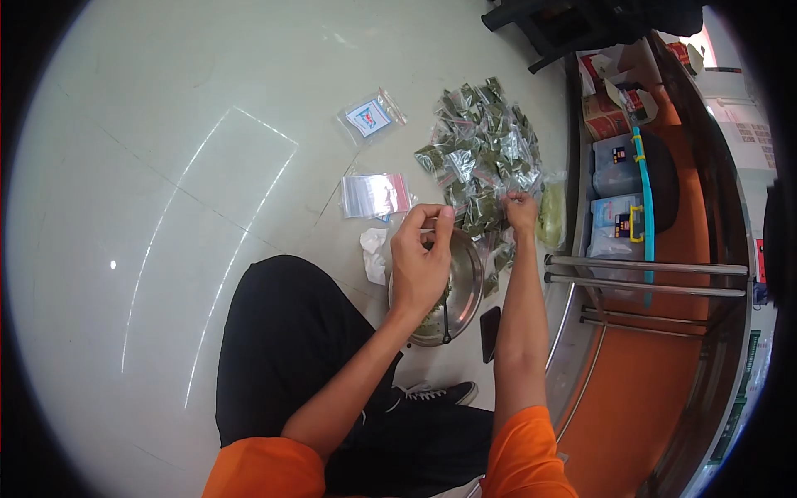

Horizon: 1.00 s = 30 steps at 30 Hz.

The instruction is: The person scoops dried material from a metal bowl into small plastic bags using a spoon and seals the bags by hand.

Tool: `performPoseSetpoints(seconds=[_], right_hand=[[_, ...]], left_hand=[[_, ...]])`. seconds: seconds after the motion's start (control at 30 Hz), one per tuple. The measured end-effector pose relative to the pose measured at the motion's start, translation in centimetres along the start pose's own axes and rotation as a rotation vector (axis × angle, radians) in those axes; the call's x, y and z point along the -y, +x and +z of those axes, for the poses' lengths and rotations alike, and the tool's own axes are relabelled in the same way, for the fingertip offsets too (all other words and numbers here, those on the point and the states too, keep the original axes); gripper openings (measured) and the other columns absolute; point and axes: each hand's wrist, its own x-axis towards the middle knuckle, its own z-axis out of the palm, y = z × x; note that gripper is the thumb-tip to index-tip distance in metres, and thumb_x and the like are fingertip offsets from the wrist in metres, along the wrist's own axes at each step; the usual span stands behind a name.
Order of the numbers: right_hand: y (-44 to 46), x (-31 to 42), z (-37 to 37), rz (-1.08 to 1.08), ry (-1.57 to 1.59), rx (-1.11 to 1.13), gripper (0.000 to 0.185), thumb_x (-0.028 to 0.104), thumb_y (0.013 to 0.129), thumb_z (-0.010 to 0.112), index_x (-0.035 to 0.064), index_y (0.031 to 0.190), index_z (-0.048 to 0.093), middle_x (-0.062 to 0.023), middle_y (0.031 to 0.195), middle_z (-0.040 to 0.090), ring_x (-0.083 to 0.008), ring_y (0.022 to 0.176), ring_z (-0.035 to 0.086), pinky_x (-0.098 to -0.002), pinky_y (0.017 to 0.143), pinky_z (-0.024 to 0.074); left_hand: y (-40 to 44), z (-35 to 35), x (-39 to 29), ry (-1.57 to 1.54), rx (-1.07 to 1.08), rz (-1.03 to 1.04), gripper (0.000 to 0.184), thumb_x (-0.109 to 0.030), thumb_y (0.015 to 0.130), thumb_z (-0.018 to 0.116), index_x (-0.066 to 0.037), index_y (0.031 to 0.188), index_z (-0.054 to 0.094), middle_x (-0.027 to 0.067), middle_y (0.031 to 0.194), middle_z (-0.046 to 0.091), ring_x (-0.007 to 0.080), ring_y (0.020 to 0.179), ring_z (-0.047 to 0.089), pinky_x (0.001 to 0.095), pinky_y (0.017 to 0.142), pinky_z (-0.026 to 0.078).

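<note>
My left hand (422, 264) hovers over a round steel bowl (475, 292), its fingers curled and thumb against the index finger. Nothing shows between those fingertips. Green bits and a dark-handled utensil (446, 319) lie in the bowl, partly hidden by my left hand and forearm. At the lower right edge of a heap of small clear zip bags (477, 141) with green dried leaf inside, my right hand (520, 212) has its fingers pinched on a small filled bag. A stack of flat zip bags (374, 196) lies on the floor left of the heap.
Above that stack lies a clear packet with a blue-and-white label (368, 118). Crumpled white tissue (374, 256) sits left of the bowl, and a black phone (491, 334) right of it. A yellowish-green bag (551, 216) rests beside the metal-railed shelf (647, 264) with plastic boxes (616, 166).
</note>
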Motion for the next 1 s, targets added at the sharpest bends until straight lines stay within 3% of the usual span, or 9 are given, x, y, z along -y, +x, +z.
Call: performPoseSetpoints(seconds=[0.13,0.23,0.3,0.43,0.57,0.67,0.73,0.93,1.0], right_hand=[[0.8,-0.9,0.5,0.038,0.11,0.121,0.028,0.015,0.08,0.079,-0.0001,0.103,0.071,-0.0075,0.084,0.069,-0.0136,0.072,0.062,-0.0294,0.063,0.0487],[0.5,-0.8,1.0,-0.221,-0.007,-0.179,0.021,0.013,0.083,0.077,0.0001,0.098,0.07,-0.0033,0.078,0.068,-0.0116,0.066,0.06,-0.0272,0.061,0.0471],[0.4,-0.6,0.2,-0.076,-0.039,0.119,0.019,0.012,0.084,0.076,0.0005,0.097,0.069,-0.0036,0.083,0.068,-0.0109,0.072,0.061,-0.0266,0.063,0.0474],[-1.0,0.5,-0.8,-0.041,0.153,0.156,0.028,0.017,0.082,0.078,0.0006,0.103,0.07,-0.0048,0.08,0.067,-0.0135,0.067,0.06,-0.031,0.062,0.0477],[-6.9,4.3,-5.8,-0.279,0.302,0.209,0.015,0.011,0.092,0.069,0.0005,0.101,0.065,-0.0033,0.086,0.066,-0.0112,0.075,0.059,-0.0288,0.069,0.0477],[-14.4,8.5,-10.9,-0.421,0.271,0.184,0.008,0.007,0.094,0.066,-0.0003,0.097,0.063,-0.0049,0.087,0.066,-0.0127,0.079,0.06,-0.0285,0.074,0.0479],[-19.6,10.6,-14.1,-0.455,0.234,0.149,0.008,0.006,0.094,0.066,-0.001,0.095,0.062,-0.0064,0.087,0.066,-0.0141,0.081,0.061,-0.0288,0.077,0.0479],[-29.1,10.8,-18.0,-0.655,0.137,0.104,0.008,-0.001,0.089,0.068,-0.0032,0.094,0.062,-0.0119,0.085,0.064,-0.0216,0.078,0.064,-0.0319,0.074,0.0497],[-31.0,10.0,-18.3,-0.617,0.194,0.155,0.007,-0.001,0.089,0.068,-0.0028,0.094,0.064,-0.0115,0.085,0.065,-0.0209,0.077,0.064,-0.0322,0.072,0.0501]], left_hand=[[0.1,-0.1,0.4,0.014,-0.005,0.034,0.024,-0.021,0.101,0.062,0.002,0.099,0.068,0.0081,0.086,0.069,0.0117,0.076,0.062,0.0274,0.068,0.049],[-0.1,-0.3,0.4,0.03,0.052,-0.042,0.028,-0.026,0.104,0.059,0.002,0.102,0.064,0.0059,0.093,0.067,0.0126,0.088,0.063,0.0279,0.082,0.05],[-0.2,-0.3,0.4,0.039,0.063,-0.034,0.029,-0.026,0.104,0.059,0.002,0.102,0.064,0.0062,0.094,0.067,0.013,0.088,0.063,0.0282,0.083,0.05],[-0.2,-0.3,0.3,0.051,0.073,-0.068,0.029,-0.027,0.104,0.059,0.002,0.102,0.064,0.007,0.097,0.068,0.014,0.09,0.064,0.029,0.085,0.051],[-0.4,0.0,-0.1,0.066,0.057,-0.01,0.025,-0.023,0.1,0.064,0.001,0.101,0.068,0.0085,0.089,0.069,0.013,0.079,0.064,0.0276,0.07,0.05],[-0.9,0.2,-0.8,0.157,0.214,0.142,0.026,-0.02,0.094,0.07,0.001,0.11,0.067,0.0115,0.104,0.07,0.0218,0.096,0.066,0.0326,0.084,0.052],[-1.6,0.6,-1.0,0.45,0.358,0.598,0.036,-0.019,0.09,0.073,-0.003,0.121,0.066,0.0118,0.117,0.068,0.0276,0.114,0.062,0.0395,0.099,0.047],[-5.3,1.4,-1.4,0.47,0.821,0.539,0.03,-0.018,0.087,0.075,-0.001,0.112,0.07,0.0141,0.107,0.071,0.0276,0.103,0.066,0.0387,0.092,0.049],[-6.3,1.5,-2.0,0.383,0.993,0.179,0.022,-0.016,0.089,0.074,0.002,0.102,0.072,0.0121,0.091,0.073,0.0212,0.085,0.067,0.034,0.082,0.051]])
